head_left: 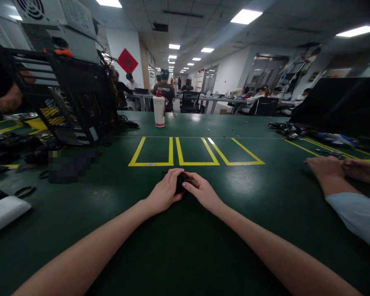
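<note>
Green worktop (179, 246) is bearing yellow tape outlines (199, 163). Small blk. object (180, 183) is sitting nearside of them — L hand (164, 191) is gripping it, R hand (203, 191) is pinching its right side. Grip is masking detail — recommending L bracing firmly, R working lightly.

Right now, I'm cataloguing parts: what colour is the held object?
The held object is black; head view.

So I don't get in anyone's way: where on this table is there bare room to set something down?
Inside the three yellow tape outlines, beyond the left hand and right hand, the green table looks bare; so does the stretch between the forearms. It's crowded at left, with the black computer case and dark clutter, and far right, by a co-worker's hand.
</note>
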Demonstrator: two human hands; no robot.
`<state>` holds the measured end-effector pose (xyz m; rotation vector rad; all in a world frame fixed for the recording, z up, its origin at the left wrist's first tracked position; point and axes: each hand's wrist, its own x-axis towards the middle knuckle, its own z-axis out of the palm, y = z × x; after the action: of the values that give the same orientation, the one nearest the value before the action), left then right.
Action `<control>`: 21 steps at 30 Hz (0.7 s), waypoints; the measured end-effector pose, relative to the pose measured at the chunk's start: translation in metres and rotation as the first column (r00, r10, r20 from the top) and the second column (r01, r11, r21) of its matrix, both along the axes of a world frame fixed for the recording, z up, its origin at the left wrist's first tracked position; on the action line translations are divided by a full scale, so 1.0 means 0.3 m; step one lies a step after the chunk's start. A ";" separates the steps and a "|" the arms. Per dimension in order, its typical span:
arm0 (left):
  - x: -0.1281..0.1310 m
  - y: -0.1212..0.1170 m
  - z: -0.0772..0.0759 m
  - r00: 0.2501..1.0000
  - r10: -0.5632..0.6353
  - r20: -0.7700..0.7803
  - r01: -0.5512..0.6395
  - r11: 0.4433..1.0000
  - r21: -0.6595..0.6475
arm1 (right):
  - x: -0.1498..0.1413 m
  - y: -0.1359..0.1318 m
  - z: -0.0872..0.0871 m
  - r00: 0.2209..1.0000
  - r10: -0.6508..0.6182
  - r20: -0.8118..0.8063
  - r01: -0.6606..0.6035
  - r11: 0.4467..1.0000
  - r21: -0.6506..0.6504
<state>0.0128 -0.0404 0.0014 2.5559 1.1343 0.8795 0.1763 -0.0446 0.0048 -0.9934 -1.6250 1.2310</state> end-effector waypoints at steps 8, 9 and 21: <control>0.002 0.004 -0.007 1.000 -0.005 0.009 0.005 1.000 0.004 | -0.003 -0.011 -0.006 0.996 0.030 -0.087 -0.027 0.999 0.029; 0.002 0.004 -0.007 1.000 -0.006 0.010 0.006 1.000 0.005 | -0.004 -0.010 -0.007 0.997 0.016 -0.080 -0.013 0.999 0.038; 0.001 0.002 -0.005 1.000 0.011 0.005 -0.011 1.000 -0.009 | 0.007 -0.004 -0.007 0.994 0.058 -0.091 -0.058 0.998 0.007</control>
<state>0.0132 -0.0399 0.0000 2.5415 1.1488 0.8815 0.1783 -0.0457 0.0029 -0.8794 -1.5944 1.2923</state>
